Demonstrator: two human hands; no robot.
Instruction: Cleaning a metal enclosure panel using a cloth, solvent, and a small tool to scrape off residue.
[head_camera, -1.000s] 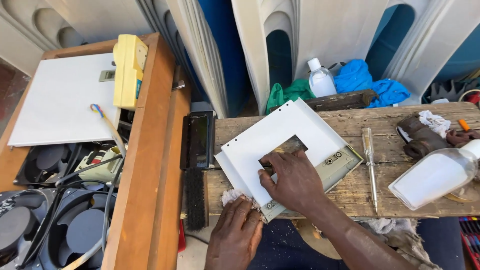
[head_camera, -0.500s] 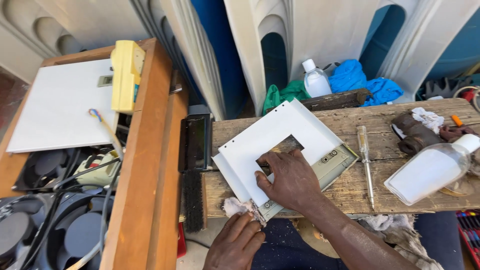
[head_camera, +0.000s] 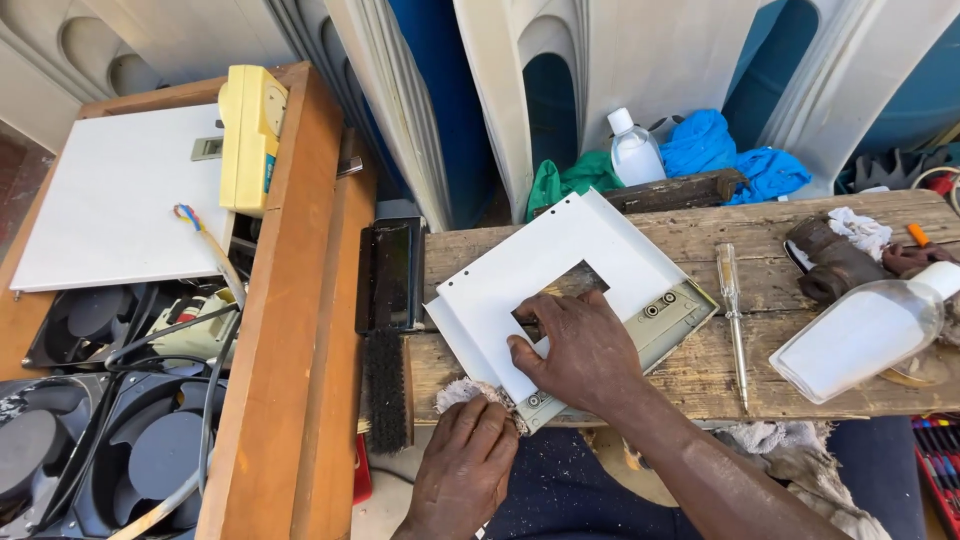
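bench (head_camera: 690, 375): we saw a rough plank top running across the right half, carrying everything we worked on.
crate (head_camera: 300, 330): a brown wooden box stood to the left, touching the bench's end, with black fans (head_camera: 130, 450) and loose wires inside.
board (head_camera: 110, 205): a flat white sheet lay over the crate's far corner, a yellow meter (head_camera: 250, 135) resting on its right edge.
panel (head_camera: 540, 270): the white metal plate with a square cutout lay tilted on the bench's left part, its near corner hanging over the front edge.
bottle (head_camera: 860, 335): a clear plastic one lay on its side, well apart from the panel, right of the screwdriver (head_camera: 733, 310).
right hand (head_camera: 580, 350): we pressed it flat on the panel just below the cutout, fingers spread, fingertips at the cutout's edge.
left hand (head_camera: 470, 460): we held it at the panel's near corner, fingers curled together, pinching a rag (head_camera: 462, 393) against the edge.
brush (head_camera: 385, 390): a black one lay just left of the rag.
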